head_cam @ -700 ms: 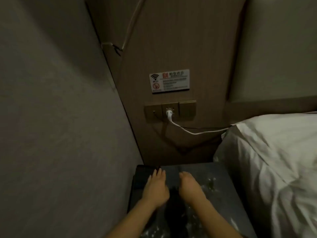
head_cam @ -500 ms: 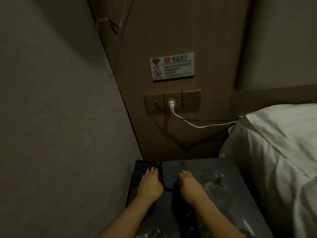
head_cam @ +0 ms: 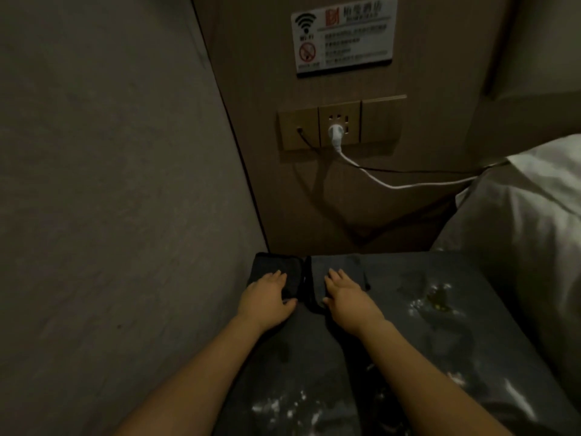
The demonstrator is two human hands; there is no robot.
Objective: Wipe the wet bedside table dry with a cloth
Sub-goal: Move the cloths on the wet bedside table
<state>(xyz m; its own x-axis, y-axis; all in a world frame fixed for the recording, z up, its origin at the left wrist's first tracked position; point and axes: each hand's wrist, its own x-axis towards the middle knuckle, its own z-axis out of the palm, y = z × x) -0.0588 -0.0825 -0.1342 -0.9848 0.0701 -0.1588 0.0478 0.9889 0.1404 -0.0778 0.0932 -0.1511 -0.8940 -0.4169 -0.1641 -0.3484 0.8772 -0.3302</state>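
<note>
Bare forearms; unadorned hands (head_cam: 314, 298); no sleeves

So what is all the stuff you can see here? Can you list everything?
bedside table: one, dark grey, bottom middle, wet patches glinting on top
cloth: one, dark grey, at the table's far left end, under both hands
sign: one, white with a wifi mark, on the brown panel up top
socket plate: one, gold-brown, below the sign
plug and cable: one, white, in the middle socket, running right toward the bed
bedding: white, right side
wall: grey, left side
left hand: flat on the cloth
right hand: flat on the cloth
</note>
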